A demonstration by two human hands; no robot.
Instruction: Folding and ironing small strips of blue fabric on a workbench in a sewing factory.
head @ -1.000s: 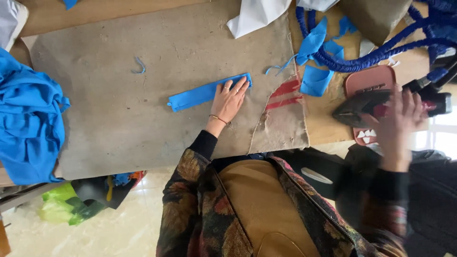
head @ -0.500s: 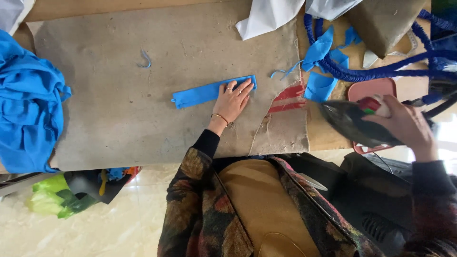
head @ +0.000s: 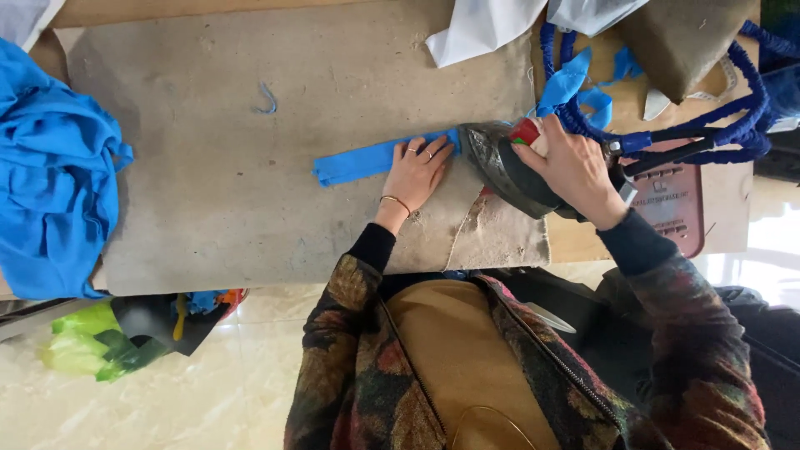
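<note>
Now our right hand [head: 575, 171], closed around the handle of the clothes iron [head: 504, 167], has brought it from its red rest [head: 675, 208] down onto the near end of the blue fabric strip [head: 367, 160]. Our left hand [head: 414, 171] lies flat and open on the strip just beside the iron's tip, so pressing looks under way. Beyond the grip spreads the worn grey pressing pad [head: 208, 200], a blue cloth heap [head: 50, 175] at its far edge; pale tiled floor [head: 167, 400] below.

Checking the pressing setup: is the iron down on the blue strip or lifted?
Down: the iron rests on the blue strip's end, gripped by the right hand.
</note>
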